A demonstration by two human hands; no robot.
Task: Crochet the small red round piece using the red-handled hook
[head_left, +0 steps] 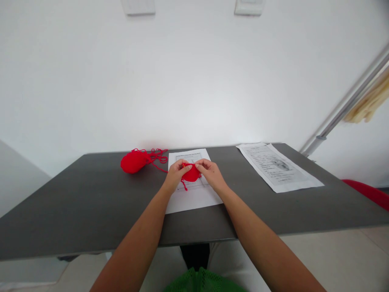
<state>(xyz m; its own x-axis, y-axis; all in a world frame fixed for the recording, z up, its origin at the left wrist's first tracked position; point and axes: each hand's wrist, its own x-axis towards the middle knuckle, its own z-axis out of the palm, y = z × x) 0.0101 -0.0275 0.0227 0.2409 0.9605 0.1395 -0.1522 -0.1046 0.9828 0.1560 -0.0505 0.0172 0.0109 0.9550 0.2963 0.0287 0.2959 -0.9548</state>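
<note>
A small red crocheted piece (pixel 191 173) is held between both my hands over a white printed sheet (pixel 194 196) in the middle of the dark grey table (pixel 75 202). My left hand (pixel 175 175) pinches its left edge, fingers closed. My right hand (pixel 212 172) grips its right edge, fingers curled. A red strand runs from the piece back to a ball of red yarn (pixel 133 161) lying to the left, with loose loops (pixel 158 154) beside it. Any hook or needle is too small to make out.
A second printed sheet (pixel 278 166) lies at the table's right. A white wall stands right behind the table. A slanted metal pole (pixel 343 113) and a red object (pixel 369 192) are at the right. Green mesh fabric (pixel 200 282) shows below the table edge.
</note>
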